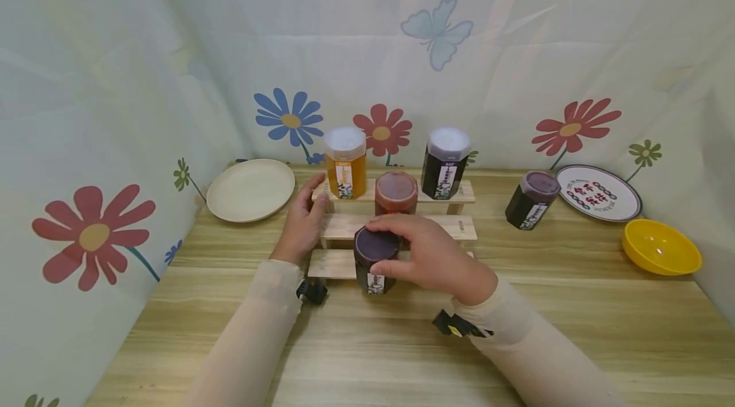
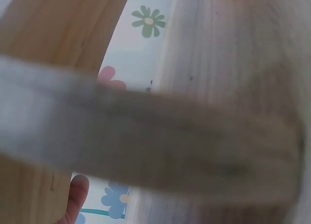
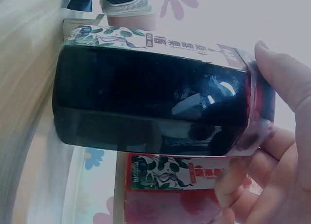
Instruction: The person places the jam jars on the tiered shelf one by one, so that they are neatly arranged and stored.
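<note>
My right hand (image 1: 433,257) grips a dark purple jar (image 1: 376,270) by its lid, thumb on the near side and fingers behind. In the right wrist view the jar (image 3: 150,97) shows a white label with printed leaves, its base close to the bottom step of a three-step wooden rack (image 1: 333,263). Just behind it, a red jar (image 1: 396,193) is on the middle step. The fingers of my left hand (image 1: 303,222) lie loosely at the rack's left end; a fingertip (image 2: 77,192) shows beside a plank in the left wrist view.
On the top step stand an orange jar (image 1: 346,168) and a dark white-lidded jar (image 1: 445,168). Another dark jar (image 1: 531,203) is on the table to the right, near a printed plate (image 1: 597,193) and a yellow bowl (image 1: 660,247). A cream plate (image 1: 251,190) lies at the back left.
</note>
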The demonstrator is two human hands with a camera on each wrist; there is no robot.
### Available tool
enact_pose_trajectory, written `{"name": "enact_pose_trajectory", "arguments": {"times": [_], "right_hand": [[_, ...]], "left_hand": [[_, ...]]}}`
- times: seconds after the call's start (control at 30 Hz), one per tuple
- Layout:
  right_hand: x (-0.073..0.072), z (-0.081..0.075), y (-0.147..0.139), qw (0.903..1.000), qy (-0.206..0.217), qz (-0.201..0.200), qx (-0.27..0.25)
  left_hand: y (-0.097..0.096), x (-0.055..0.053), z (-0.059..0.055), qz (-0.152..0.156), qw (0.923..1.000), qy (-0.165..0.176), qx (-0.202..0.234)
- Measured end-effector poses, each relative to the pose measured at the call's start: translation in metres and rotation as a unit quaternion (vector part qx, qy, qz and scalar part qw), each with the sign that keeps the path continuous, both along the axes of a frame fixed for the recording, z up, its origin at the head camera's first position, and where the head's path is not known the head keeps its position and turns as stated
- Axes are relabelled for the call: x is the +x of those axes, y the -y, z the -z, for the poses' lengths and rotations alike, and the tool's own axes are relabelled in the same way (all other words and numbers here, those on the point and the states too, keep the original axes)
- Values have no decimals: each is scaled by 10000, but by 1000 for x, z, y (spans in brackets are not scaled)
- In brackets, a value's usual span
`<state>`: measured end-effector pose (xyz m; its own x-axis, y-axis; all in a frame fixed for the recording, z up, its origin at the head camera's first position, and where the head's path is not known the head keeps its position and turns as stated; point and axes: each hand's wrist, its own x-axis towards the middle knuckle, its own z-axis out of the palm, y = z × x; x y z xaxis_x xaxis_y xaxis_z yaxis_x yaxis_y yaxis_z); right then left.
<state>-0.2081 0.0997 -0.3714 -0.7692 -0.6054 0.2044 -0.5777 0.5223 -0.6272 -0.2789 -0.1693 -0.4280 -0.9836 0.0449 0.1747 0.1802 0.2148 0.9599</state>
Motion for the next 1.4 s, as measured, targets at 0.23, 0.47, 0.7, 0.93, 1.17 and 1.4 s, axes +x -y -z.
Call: {"name": "enact_pose_trajectory", "arguments": {"times": [0.23, 0.47, 0.7, 0.93, 1.17, 1.4], "right_hand": [[3, -6, -4, 9995, -196, 74, 250], [5, -16, -12, 9977, -516, 13, 448], [5, -12, -7, 9991, -326, 34, 286], [4, 2, 6, 9994, -218, 254, -133], [5, 14, 17, 9970, -160, 448, -604], [4, 20, 24, 9954, -117, 400, -857]], "left_hand": [[0, 1, -1, -6, 10000, 11, 36], [-1, 1, -2, -37, 10000, 19, 8], [0, 1, -3, -2, 10000, 84, -4], [1, -2, 1, -2, 10000, 71, -9], [7, -18, 26, -64, 9999, -82, -35], [8, -19, 29, -79, 9995, -291, -108]]}}
